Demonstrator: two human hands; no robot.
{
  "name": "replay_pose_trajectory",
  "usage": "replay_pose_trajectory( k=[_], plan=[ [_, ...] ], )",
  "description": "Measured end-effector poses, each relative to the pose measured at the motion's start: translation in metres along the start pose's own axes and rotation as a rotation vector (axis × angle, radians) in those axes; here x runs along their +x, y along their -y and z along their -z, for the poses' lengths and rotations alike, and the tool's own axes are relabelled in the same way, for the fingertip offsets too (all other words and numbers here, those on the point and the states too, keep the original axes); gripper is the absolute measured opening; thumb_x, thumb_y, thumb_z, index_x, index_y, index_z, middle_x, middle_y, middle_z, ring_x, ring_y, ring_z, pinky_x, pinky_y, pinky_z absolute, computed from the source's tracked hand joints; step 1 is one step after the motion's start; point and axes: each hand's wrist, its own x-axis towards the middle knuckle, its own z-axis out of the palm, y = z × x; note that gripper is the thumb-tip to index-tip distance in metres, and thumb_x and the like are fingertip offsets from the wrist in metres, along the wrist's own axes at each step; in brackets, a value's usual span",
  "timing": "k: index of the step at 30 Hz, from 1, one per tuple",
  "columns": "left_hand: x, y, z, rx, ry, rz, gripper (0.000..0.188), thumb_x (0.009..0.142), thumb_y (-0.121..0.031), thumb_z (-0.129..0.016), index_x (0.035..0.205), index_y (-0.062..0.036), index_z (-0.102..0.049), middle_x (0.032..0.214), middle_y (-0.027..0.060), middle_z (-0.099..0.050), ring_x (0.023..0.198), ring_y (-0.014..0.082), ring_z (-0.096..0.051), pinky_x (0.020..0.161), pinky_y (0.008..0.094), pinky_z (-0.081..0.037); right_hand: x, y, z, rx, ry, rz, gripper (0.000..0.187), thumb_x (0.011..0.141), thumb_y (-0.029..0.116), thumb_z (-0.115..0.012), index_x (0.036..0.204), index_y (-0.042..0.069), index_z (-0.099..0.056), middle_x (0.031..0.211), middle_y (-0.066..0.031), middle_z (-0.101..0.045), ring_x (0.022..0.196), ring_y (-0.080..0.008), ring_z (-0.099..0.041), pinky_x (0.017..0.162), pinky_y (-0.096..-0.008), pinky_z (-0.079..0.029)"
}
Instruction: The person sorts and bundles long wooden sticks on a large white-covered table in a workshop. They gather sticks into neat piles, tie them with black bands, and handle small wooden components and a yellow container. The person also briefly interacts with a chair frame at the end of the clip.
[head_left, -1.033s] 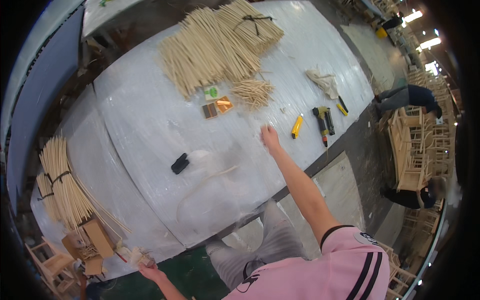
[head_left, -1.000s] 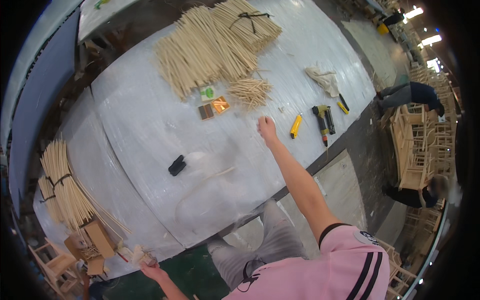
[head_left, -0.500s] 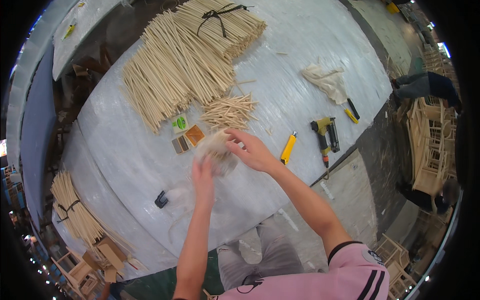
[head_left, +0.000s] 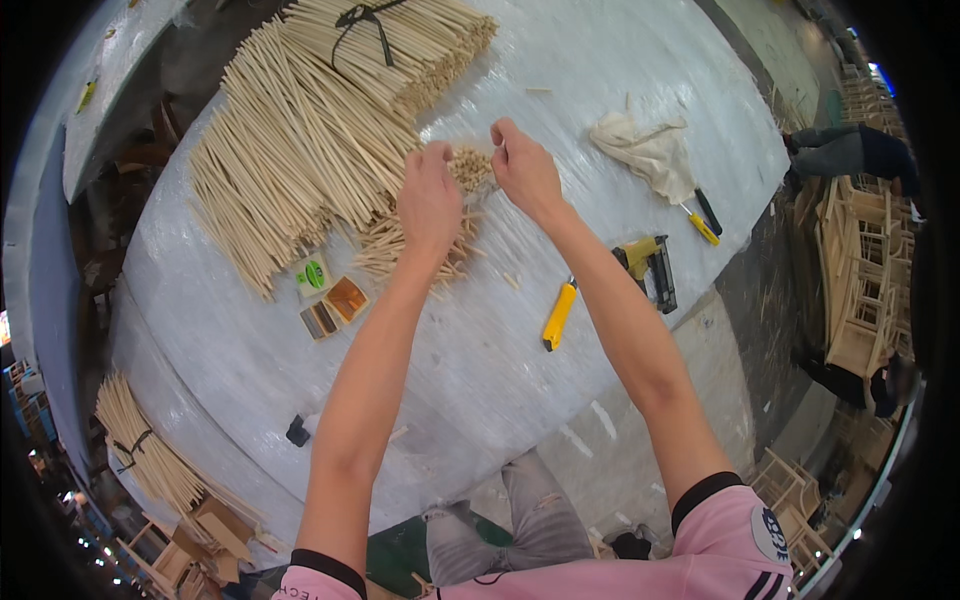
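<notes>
My left hand (head_left: 430,197) and my right hand (head_left: 526,168) reach out over the table, fingers bent. Between them is a cluster of short wooden sticks (head_left: 470,168), seen end-on, in what looks like a clear plastic bag. Both hands seem closed on the sides of this bag, though the backs of the hands hide most of the grip. Just below it, partly behind my left hand, lies a loose pile of short wooden sticks (head_left: 385,250). Long wooden dowels (head_left: 300,130) are heaped to the left, and a black tie (head_left: 365,18) binds the far bundle.
Small boxes (head_left: 335,305) lie left of my forearm. On the right are a yellow utility knife (head_left: 560,318), a nail gun (head_left: 648,268), a pale cloth (head_left: 640,150) and a yellow-handled tool (head_left: 703,228). Another dowel bundle (head_left: 150,440) lies lower left. A person (head_left: 850,160) stands far right.
Both hands have moved forward and away from me, carrying the blurred translucent bag from beside the small boxes to beyond the loose stick pile. The view has shifted slightly.
</notes>
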Motion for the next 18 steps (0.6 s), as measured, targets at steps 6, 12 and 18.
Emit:
replay_pose_trajectory(
  k=[6,12,18],
  plan=[
    [0.012,0.015,-0.006,0.158,0.212,0.073,0.023,0.089,-0.013,-0.065,0.109,-0.0051,-0.073,0.112,0.0238,-0.067,0.109,0.0422,-0.064,0.090,0.0540,-0.053,0.006,-0.038,-0.030,-0.114,0.057,0.153,0.022,0.093,0.015,-0.064,0.111,0.014,-0.076,0.098,-0.0161,-0.072,0.096,-0.0397,-0.069,0.083,-0.0502,-0.054],
    [-0.123,-0.007,0.063,-0.115,0.006,-0.034,0.037,0.086,-0.010,-0.070,0.123,-0.0087,-0.071,0.138,0.0234,-0.058,0.130,0.0432,-0.055,0.108,0.0521,-0.047,-0.055,-0.009,-0.008,-0.018,-0.024,0.172,0.031,0.101,0.007,-0.061,0.130,0.009,-0.069,0.127,-0.0106,-0.061,0.097,-0.0234,-0.066,0.081,-0.0359,-0.054],
    [-0.362,0.076,0.209,0.155,-0.157,0.430,0.037,0.084,0.001,-0.066,0.119,-0.0101,-0.071,0.126,0.0157,-0.066,0.121,0.0386,-0.060,0.103,0.0493,-0.048,-0.217,0.039,-0.065,0.160,0.306,0.051,0.033,0.095,-0.001,-0.061,0.125,0.009,-0.067,0.122,-0.0073,-0.063,0.096,-0.0194,-0.063,0.077,-0.0327,-0.053]
  ],
)
